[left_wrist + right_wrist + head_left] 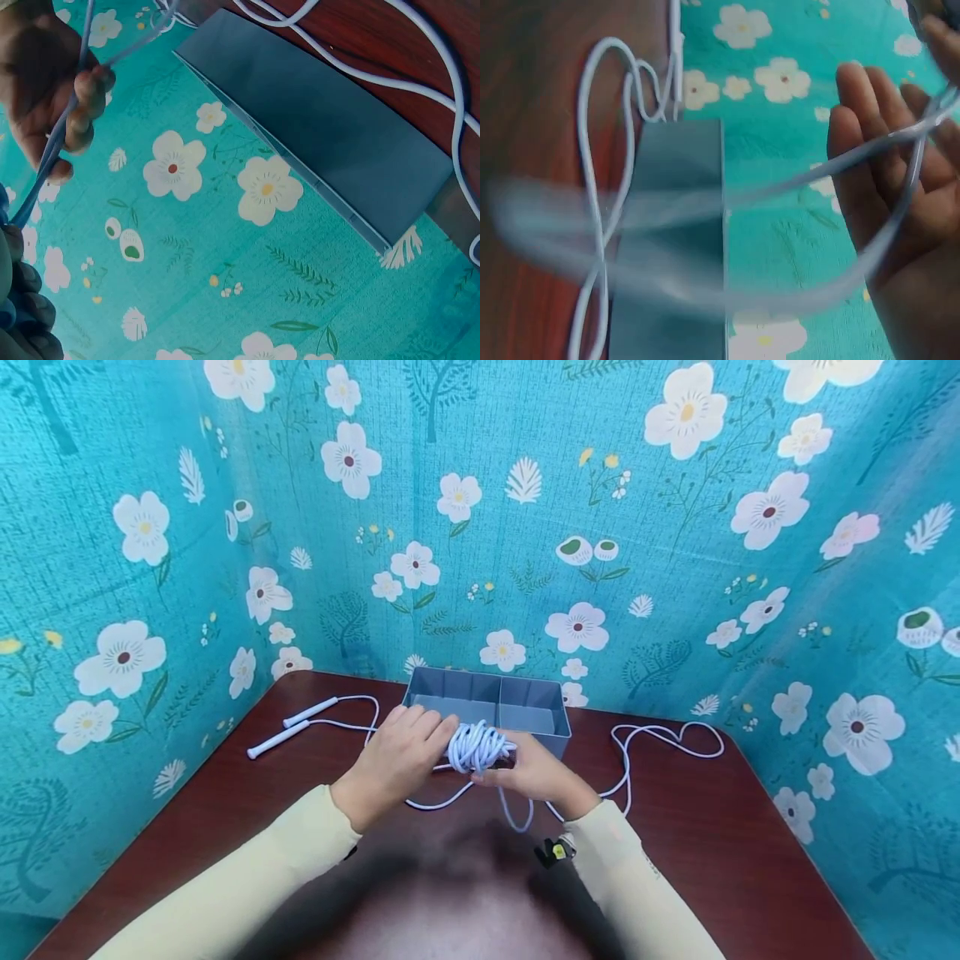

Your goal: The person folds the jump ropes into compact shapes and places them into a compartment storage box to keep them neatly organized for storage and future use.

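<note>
A pale blue-white jump rope is wound into a thick bundle above the table, in front of the grey box. My left hand grips the bundle's left end, knuckles up. At its right end is my right hand, its thumb below and fingers round the strands. Strands cross the right palm in the left wrist view. A blurred loop hangs from the right hand in the right wrist view. The rope's two handles lie at the table's left.
An open grey box with a divider stands at the back of the dark red table. Loose rope lies on both sides of it. Flowered turquoise cloth hangs behind and at both sides.
</note>
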Tool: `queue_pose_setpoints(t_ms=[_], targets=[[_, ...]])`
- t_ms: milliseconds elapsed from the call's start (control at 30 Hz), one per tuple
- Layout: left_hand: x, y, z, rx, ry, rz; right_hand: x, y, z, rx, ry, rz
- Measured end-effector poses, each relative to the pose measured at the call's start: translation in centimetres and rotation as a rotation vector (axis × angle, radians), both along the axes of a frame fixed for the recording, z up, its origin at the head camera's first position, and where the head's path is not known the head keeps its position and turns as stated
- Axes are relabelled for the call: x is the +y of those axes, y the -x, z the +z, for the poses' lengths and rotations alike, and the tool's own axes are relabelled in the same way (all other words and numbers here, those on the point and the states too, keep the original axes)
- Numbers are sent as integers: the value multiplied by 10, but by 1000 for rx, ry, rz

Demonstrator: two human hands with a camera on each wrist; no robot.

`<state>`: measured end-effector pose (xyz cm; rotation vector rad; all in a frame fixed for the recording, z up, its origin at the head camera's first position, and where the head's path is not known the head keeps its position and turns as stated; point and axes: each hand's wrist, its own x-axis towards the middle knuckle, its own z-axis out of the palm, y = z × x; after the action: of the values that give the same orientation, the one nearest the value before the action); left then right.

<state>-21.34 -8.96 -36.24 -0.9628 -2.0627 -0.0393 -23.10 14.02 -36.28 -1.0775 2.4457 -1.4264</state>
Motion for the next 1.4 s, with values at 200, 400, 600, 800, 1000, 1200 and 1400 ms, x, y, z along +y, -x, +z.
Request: queue_pose_setpoints(t_ms=[200,400,600,800,1000,1200,1400], targets=[[-6,6,6,31,-21,97,-15,5,-31,-11,-12,-6],[-13,12,10,61,-25,191,-25,-6,-44,-75,46,5],[-19,18,8,10,-50,314,-28,-23,-41,-25,-107,29],[-16,20,1,-60,-61,397,-34,-36,-39,186,-356,52],[-7,21,-11,-5,-12,403,-42,-54,-17,467,-428,48],[-1,20,-18,35,78,395,-34,-55,13,573,-309,-1],[3,15,-22,33,149,331,-22,-47,29,611,-301,-63]])
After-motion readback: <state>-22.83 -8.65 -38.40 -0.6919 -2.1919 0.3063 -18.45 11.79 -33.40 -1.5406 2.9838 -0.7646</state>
